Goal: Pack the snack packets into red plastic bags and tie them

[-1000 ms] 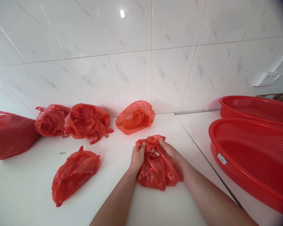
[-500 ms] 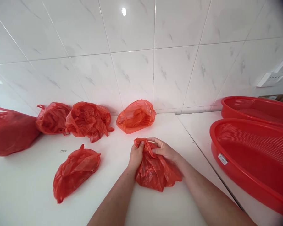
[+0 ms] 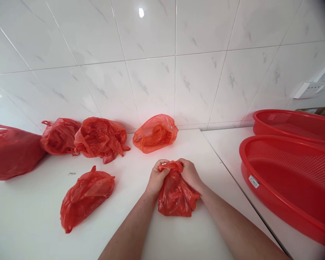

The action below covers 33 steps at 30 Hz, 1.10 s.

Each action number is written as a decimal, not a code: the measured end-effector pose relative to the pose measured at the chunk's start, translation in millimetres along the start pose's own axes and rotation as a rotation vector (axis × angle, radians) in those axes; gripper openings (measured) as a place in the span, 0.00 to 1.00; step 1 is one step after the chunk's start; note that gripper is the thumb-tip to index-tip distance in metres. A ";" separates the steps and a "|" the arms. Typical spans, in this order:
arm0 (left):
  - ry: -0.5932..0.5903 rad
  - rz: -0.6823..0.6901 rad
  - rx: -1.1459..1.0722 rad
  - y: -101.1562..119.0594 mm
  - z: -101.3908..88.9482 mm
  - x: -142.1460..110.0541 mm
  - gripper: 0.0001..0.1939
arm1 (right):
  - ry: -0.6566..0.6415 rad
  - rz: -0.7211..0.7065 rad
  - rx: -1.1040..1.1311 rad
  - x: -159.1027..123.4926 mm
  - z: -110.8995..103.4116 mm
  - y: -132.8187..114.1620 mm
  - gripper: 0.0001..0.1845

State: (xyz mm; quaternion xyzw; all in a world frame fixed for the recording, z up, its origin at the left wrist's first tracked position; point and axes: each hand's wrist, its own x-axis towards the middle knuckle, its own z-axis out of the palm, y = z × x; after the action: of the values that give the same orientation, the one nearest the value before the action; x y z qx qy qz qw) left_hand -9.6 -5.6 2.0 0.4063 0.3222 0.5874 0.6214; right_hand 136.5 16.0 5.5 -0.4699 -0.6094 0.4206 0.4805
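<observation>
Between my hands is a crumpled red plastic bag, its lower part hanging down onto the white table. My left hand pinches the gathered top edge at its left side. At the right side of the same edge, my right hand is closed on the plastic. The bag's top is bunched and partly folded over between the two hands. Whether anything lies inside the bag, I cannot tell. Left of my left forearm lies another red plastic bag, flattened and lumpy.
Along the tiled wall sit an open orange-red bag, a bag stuffed with crumpled plastic, a smaller bag and a large full bag. Two red plastic baskets stand at the right, past a table seam.
My right hand has closed on the right side of the bag's top edge, where its fingers were looser before. The bag's bottom has drawn in and hangs straighter.
</observation>
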 end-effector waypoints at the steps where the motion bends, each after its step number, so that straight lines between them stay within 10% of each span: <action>1: 0.011 0.000 -0.006 -0.9 -0.5 0.2 0.16 | -0.004 -0.004 0.020 1.1 -0.3 0.0 0.03; 20: 0.151 0.053 0.089 3.6 -0.2 -0.8 0.09 | -0.355 0.354 0.764 12.6 -35.1 1.5 0.17; 33: 0.038 0.056 0.138 0.6 -0.8 -1.3 0.06 | -0.177 0.270 0.754 13.5 -24.4 8.4 0.11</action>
State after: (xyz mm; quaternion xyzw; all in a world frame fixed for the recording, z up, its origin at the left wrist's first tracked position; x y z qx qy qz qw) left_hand -10.8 -6.8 2.1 0.4459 0.3621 0.5886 0.5689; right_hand 160.6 32.4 4.4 -0.2985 -0.3844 0.7127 0.5052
